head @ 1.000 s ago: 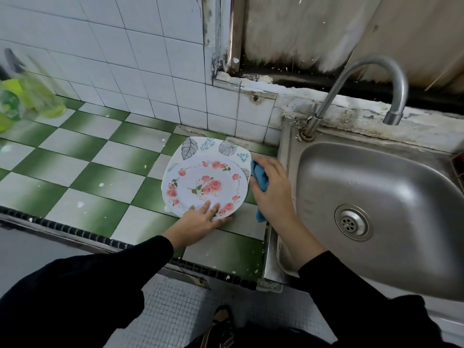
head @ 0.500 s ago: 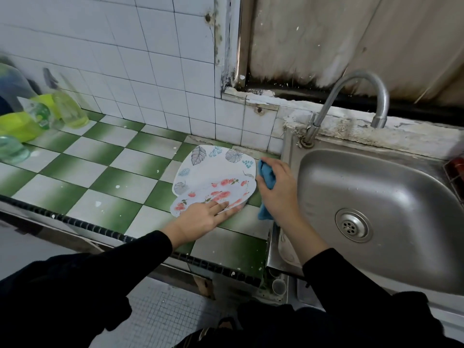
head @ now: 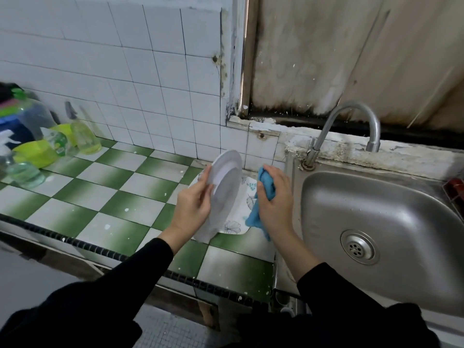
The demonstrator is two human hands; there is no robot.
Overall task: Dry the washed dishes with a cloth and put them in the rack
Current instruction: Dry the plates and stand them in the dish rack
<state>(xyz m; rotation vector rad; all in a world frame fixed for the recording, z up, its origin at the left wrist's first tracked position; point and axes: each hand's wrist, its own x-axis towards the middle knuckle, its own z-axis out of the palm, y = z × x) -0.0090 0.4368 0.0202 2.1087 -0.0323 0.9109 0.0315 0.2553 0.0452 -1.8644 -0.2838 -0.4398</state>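
Standing almost on edge above the worktop, a round white glazed plate (head: pixel 226 187) shows its plain, smooth underside with a raised foot ring. It leans slightly to the right. The left hand (head: pixel 193 207) grips it, with the fingers curled round the left part of the rim. Whether its lower edge touches the surface below cannot be told.

Just to the right, the right hand (head: pixel 276 199) has its fingers clamped on a bunched blue cloth (head: pixel 266 184), soft and crumpled, with a loose fold hanging below the palm. Cloth and upright plate are close but apart.

Beneath both lies a second white plate with grey and blue leaf prints (head: pixel 238 222), flat on the worktop of glossy green-and-white chequered tiles (head: pixel 113 197), which is flecked with white spots.

To the right, set into the same surface, is a brushed stainless-steel sink (head: pixel 376 209) with rounded corners and a perforated round drain (head: pixel 357 247). A curved metal tap (head: pixel 351 109) arches over it.

Square white wall tiles (head: pixel 125 71) back the worktop. At its far left stand translucent plastic bottles with yellow-green liquid (head: pixel 82 134), blurred.
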